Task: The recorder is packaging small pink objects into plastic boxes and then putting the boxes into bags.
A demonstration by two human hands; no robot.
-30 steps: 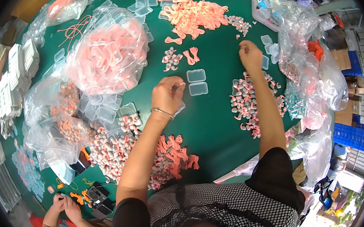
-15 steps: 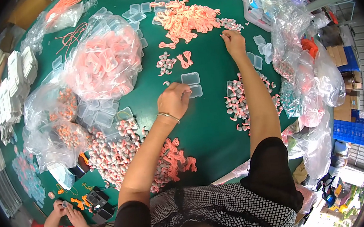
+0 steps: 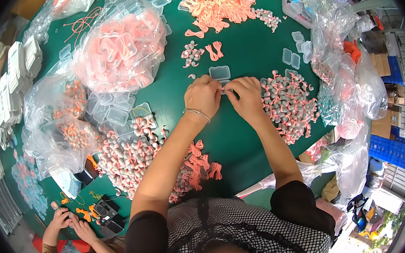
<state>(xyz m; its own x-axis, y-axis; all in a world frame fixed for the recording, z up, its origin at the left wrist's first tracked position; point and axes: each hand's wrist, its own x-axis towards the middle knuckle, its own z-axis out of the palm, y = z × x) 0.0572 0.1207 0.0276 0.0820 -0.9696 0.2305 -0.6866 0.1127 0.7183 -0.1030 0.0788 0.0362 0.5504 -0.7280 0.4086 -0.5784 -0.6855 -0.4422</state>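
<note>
My left hand [image 3: 203, 96] and my right hand [image 3: 246, 98] meet at the middle of the green table, both with fingers closed in a pinch. Whatever sits between the fingertips is tiny and pinkish, mostly hidden. Just beyond them lies an open clear plastic box [image 3: 220, 72], its near half covered by my hands. A single small grey-and-pink piece [image 3: 192, 76] rests by my left knuckles. Farther off are a little cluster of grey-and-pink pieces [image 3: 191, 54] and two bundles of pink cord [image 3: 214, 50]. To the right of my right hand spreads a large pile of grey-and-pink pieces [image 3: 290, 106].
A heap of pink cord bundles [image 3: 218, 8] lies at the far side, beside a small pile of grey pieces [image 3: 267, 19]. A big bag of pink-filled boxes [image 3: 119, 51] stands left. Another person's hands [image 3: 70, 222] work at lower left, near a second pile of pieces [image 3: 128, 168].
My right hand has come back from the small grey pile at the far right to meet my left hand over the box. The view has shifted slightly.
</note>
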